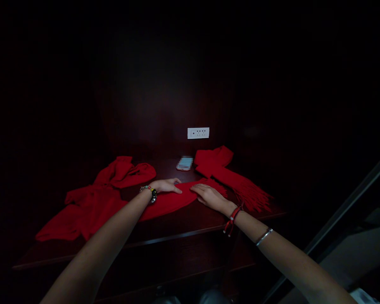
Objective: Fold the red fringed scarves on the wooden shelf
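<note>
- Workpiece: red fringed cloth (174, 202), lying on the dark wooden surface (193, 221) at the centre of the frame, beneath both hands. Its fringed end lies just right of the right hand.
- Left hand (166, 185): centre of the frame, palm down on the cloth; fingers extended, thumb spread apart from them.
- Right hand (210, 197): right of centre, laid on the cloth near the fringe; fingers together, nearly straight, pointing left.
- Bunched red fabric (85, 207): left of the frame, in loose folds, running into the strip under the hands.
- Folded red section (221, 166): right of centre, behind the right hand, with its fringe spread toward the lower right. Whether it joins the central strip cannot be determined.
- Phone-like device (184, 164): near the centre, flat on the surface behind the hands; its face is pixelated.
- White socket panel (198, 133): on the dark wall (158, 109), above the device.
- Wristwear: beaded bracelet (150, 191) on the left wrist; red cord bracelet (232, 217) on the right wrist; silver bangle (264, 236) on the right forearm.
</note>
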A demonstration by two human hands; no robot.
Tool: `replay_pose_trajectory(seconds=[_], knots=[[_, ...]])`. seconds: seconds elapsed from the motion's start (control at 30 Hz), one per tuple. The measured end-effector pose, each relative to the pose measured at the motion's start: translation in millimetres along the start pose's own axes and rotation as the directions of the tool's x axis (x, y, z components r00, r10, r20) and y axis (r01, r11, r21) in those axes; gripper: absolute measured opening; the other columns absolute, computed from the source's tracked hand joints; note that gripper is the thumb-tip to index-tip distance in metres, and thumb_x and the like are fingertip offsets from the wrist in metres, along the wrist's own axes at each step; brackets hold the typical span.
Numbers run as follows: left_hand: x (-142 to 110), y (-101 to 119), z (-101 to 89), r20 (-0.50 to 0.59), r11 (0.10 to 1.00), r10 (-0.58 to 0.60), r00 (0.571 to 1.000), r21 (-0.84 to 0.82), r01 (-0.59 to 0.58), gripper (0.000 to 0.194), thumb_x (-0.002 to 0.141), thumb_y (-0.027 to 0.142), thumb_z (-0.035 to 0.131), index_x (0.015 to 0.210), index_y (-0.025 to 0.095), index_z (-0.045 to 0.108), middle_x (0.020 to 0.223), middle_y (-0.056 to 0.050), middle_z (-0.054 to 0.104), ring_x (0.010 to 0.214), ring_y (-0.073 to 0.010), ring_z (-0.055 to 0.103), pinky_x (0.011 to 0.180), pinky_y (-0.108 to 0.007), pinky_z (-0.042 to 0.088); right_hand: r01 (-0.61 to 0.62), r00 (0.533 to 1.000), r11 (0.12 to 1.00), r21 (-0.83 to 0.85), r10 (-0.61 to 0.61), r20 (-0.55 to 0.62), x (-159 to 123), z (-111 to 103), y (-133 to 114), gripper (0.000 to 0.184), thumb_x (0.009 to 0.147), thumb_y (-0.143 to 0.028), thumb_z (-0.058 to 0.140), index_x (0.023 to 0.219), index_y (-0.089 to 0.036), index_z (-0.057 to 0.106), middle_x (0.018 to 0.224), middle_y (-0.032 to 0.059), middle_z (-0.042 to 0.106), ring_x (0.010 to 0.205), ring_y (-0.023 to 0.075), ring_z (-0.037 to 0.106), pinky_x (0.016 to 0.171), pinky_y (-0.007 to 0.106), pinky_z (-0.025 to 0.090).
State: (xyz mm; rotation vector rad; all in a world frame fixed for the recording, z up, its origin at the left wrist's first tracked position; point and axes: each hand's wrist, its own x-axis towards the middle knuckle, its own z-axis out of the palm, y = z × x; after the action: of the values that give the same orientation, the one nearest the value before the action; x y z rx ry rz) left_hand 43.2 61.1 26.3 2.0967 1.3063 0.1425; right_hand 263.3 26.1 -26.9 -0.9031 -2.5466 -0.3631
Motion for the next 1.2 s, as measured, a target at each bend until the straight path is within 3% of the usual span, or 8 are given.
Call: replay_pose_trajectory(seconds=[0.23, 0.4, 0.67, 0.8, 0.9, 0.97, 1.07, 1.2], knots=[[-4.8, 0.5, -0.5, -0.081, 0.953, 0.121, 0.989, -0.270, -0.138, 0.069, 0.068, 0.034, 0.058, 0.130, 0.022, 0.032, 0.133, -0.007, 0.039, 0.118, -0.0208, 0.039, 0.093, -0.030, 0.034, -0.031, 0.998, 0.990, -0.136, 0.024, -0.056, 1.7, 6.5, 12.4, 0.033, 0.079, -0.006, 0.046, 0.110, -0.010, 0.054, 0.110, 0.0134, 0.058, 0.103, 0.0207, 0.053, 0.092, 0.034, 0.041], [0.4, 8.4, -1.0, -0.197, 0.875, 0.163, 0.967, -0.423, -0.234, 0.052, 0.071, 0.029, 0.057, 0.121, 0.019, 0.047, 0.125, -0.007, 0.049, 0.112, -0.0201, 0.046, 0.094, -0.032, 0.032, -0.027, 0.995, 0.976, -0.215, 0.005, -0.102, -1.3, -2.3, 20.7, 0.033, 0.080, -0.004, 0.044, 0.110, -0.012, 0.055, 0.112, 0.0126, 0.058, 0.102, 0.0204, 0.054, 0.089, 0.034, 0.044], [29.2, 53.6, -16.9, -0.389, 0.656, 0.308, 0.868, -0.575, -0.490, 0.047, 0.070, 0.025, 0.060, 0.116, 0.016, 0.052, 0.119, -0.009, 0.054, 0.104, -0.0188, 0.050, 0.094, -0.034, 0.033, 0.021, 0.955, 0.908, -0.419, -0.142, -0.261, -2.8, -94.2, 56.2, 0.032, 0.085, -0.008, 0.037, 0.112, -0.010, 0.052, 0.115, 0.0143, 0.055, 0.108, 0.0208, 0.049, 0.092, 0.036, 0.041], [72.0, 91.6, -18.7, -0.488, 0.672, 0.329, 0.808, -0.480, -0.564, 0.041, 0.075, 0.019, 0.053, 0.116, 0.014, 0.052, 0.118, -0.009, 0.055, 0.103, -0.0179, 0.051, 0.093, -0.033, 0.034, 0.010, 0.968, 0.842, -0.540, -0.143, -0.206, -2.5, -132.5, 93.1, 0.029, 0.085, -0.011, 0.039, 0.110, -0.009, 0.053, 0.111, 0.0142, 0.057, 0.106, 0.0220, 0.050, 0.091, 0.037, 0.041], [109.2, 110.0, -7.4, -0.538, 0.733, 0.355, 0.765, -0.348, -0.584, 0.038, 0.078, 0.015, 0.047, 0.115, 0.011, 0.052, 0.117, -0.010, 0.054, 0.104, -0.0171, 0.050, 0.093, -0.031, 0.034, 0.008, 0.983, 0.802, -0.597, -0.116, -0.142, -11.0, -133.5, 120.0, 0.027, 0.084, -0.010, 0.040, 0.107, -0.009, 0.055, 0.110, 0.0143, 0.057, 0.105, 0.0221, 0.050, 0.092, 0.038, 0.039], [128.6, 113.1, 8.1, -0.547, 0.814, 0.369, 0.752, -0.201, -0.545, 0.039, 0.078, 0.013, 0.046, 0.116, 0.011, 0.051, 0.117, -0.011, 0.054, 0.105, -0.0169, 0.049, 0.093, -0.030, 0.034, 0.004, 0.992, 0.793, -0.610, -0.081, -0.098, -24.4, -118.9, 132.8, 0.026, 0.084, -0.009, 0.040, 0.105, -0.011, 0.056, 0.110, 0.0134, 0.058, 0.104, 0.0215, 0.051, 0.094, 0.039, 0.037], [137.6, 103.8, 37.9, -0.491, 0.923, 0.372, 0.788, 0.108, -0.369, 0.046, 0.078, 0.018, 0.047, 0.124, 0.016, 0.043, 0.120, -0.011, 0.049, 0.110, -0.0202, 0.045, 0.095, -0.035, 0.032, -0.012, 0.999, 0.816, -0.578, 0.032, 0.023, -54.2, -83.1, 141.6, 0.024, 0.082, -0.008, 0.042, 0.097, -0.013, 0.059, 0.104, 0.0106, 0.061, 0.099, 0.0200, 0.054, 0.094, 0.038, 0.036], [102.1, 73.6, 62.0, -0.377, 0.863, 0.424, 0.823, 0.444, -0.241, 0.056, 0.081, 0.033, 0.047, 0.133, 0.027, 0.027, 0.135, -0.010, 0.028, 0.121, -0.0266, 0.031, 0.095, -0.045, 0.028, -0.223, 0.953, 0.839, -0.497, 0.294, 0.069, -89.4, -48.0, 140.9, 0.024, 0.081, -0.008, 0.043, 0.097, -0.015, 0.059, 0.098, 0.0091, 0.063, 0.090, 0.0175, 0.057, 0.087, 0.031, 0.039]])
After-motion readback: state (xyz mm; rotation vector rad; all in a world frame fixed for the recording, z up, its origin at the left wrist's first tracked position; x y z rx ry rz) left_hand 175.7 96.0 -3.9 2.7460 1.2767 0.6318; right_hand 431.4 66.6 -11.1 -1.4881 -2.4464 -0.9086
